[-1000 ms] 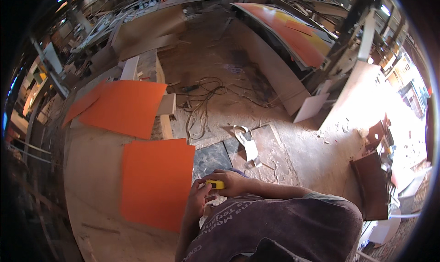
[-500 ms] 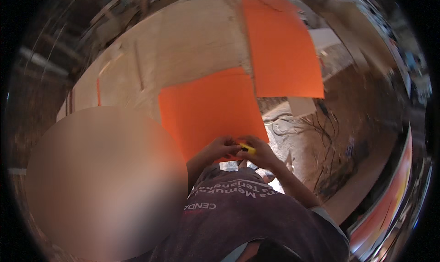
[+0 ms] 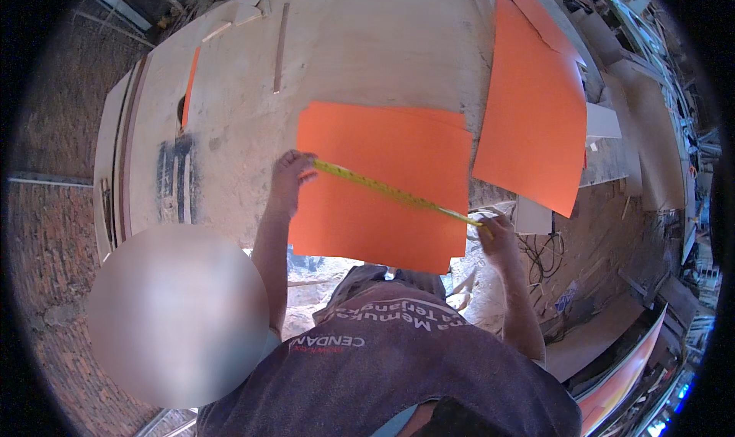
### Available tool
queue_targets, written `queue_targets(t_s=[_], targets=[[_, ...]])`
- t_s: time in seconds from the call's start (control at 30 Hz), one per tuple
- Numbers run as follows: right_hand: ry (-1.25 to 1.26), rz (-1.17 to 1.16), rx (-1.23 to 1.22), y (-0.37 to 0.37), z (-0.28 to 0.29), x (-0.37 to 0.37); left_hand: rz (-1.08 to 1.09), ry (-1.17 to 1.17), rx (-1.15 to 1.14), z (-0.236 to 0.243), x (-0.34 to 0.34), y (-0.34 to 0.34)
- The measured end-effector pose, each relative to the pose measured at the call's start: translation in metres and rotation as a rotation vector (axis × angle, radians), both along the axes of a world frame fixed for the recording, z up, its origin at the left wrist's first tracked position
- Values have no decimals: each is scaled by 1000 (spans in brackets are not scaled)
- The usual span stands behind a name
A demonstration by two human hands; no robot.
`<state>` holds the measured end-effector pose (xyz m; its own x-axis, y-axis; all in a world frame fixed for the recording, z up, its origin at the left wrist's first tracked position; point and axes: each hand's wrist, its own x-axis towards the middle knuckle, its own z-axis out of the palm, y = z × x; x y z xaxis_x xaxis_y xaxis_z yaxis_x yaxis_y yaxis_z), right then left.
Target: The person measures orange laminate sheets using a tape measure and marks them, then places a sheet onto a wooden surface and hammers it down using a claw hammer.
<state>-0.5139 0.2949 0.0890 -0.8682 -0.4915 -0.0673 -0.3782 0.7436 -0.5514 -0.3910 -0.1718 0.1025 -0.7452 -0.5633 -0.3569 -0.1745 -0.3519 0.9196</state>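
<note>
A yellow tape measure is pulled out on a slant across a stack of orange sheets. My left hand pinches the tape's end near the left edge of the stack. Beyond the right edge, my right hand is closed around the other end, where the case is mostly hidden by the fingers. The blade runs above the top sheet; whether it touches cannot be made out. The sheets lie on a large pale board, their near edge towards my body.
More orange sheets lie at the right of the board. A thin dark strip and a narrow orange strip rest on the left part. Loose cables lie on the dusty floor at the right. A blurred round patch covers the lower left.
My hands were together at the near edge of the sheets. They have moved apart, left hand to the left and right hand to the right, and the tape is drawn out between them.
</note>
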Motion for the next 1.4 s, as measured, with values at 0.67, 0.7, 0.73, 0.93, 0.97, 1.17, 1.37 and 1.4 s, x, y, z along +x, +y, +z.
queue_targets(t_s=[0.67,0.7,0.73,0.93,0.97,1.17,1.37,1.4], targets=[[209,-32,310,-133,-76,-341,-318,-1051,-1023,-82,-54,33],[186,-3,291,-156,-74,-342,-338,-1087,-1008,-86,-50,31],[164,16,280,-172,-73,-343,-370,-1115,-993,-85,-53,31],[250,6,270,-196,-103,-365,-409,-1252,-907,-77,-72,51],[203,-8,290,-193,-107,-364,-416,-1244,-916,-79,-70,52],[115,-37,359,-196,-75,-354,-400,-1211,-916,-86,-63,48],[153,-39,401,-171,-81,-363,-403,-1216,-944,-83,-70,52],[142,-51,410,-163,-89,-368,-457,-1230,-977,-70,-89,59]])
